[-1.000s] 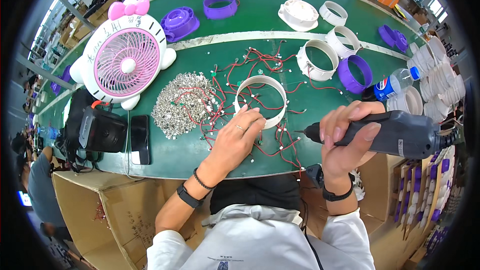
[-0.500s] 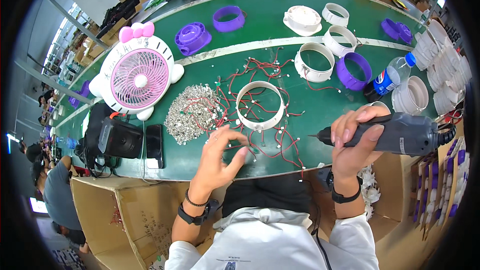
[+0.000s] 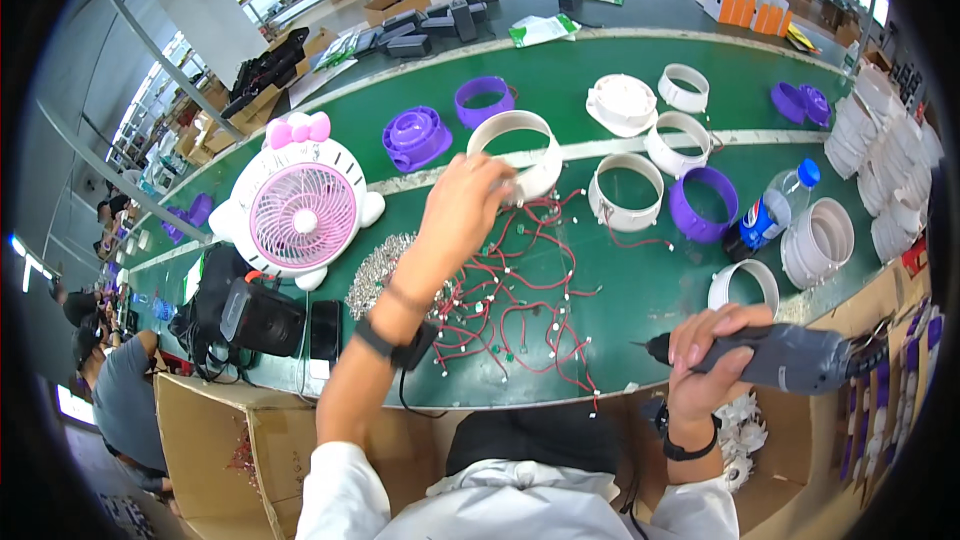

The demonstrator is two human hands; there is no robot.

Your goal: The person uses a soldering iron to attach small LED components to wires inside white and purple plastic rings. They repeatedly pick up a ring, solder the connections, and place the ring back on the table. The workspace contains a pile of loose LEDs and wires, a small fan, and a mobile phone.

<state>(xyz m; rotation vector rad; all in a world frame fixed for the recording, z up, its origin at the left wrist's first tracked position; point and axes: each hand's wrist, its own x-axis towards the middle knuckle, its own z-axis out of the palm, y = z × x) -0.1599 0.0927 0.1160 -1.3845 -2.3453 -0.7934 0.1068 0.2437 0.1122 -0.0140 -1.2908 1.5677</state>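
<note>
My left hand [image 3: 468, 202] reaches over the heap of small metal pieces, its fingers closed on the near left rim of a white plastic ring [image 3: 545, 172]. That ring is at the far side of a tangle of red wires [image 3: 515, 315] with small white connectors. My right hand [image 3: 712, 360] is wrapped around a dark grey electric screwdriver [image 3: 800, 358], whose bit points left over the table's near edge. The heap of small metal pieces [image 3: 375, 275] is partly hidden by my left forearm.
A white and pink fan [image 3: 305, 220] stands at left, near a black speaker-like box [image 3: 262, 315] and a phone [image 3: 325, 330]. White rings [image 3: 626, 192], a purple ring [image 3: 704, 204], a cola bottle [image 3: 770, 215] and stacked white parts [image 3: 880, 140] occupy the right. Purple housings [image 3: 417, 138] lie farther back.
My left hand has moved from the wires to the white ring, which now sits farther back. My right hand still holds the screwdriver. The view has tilted up.
</note>
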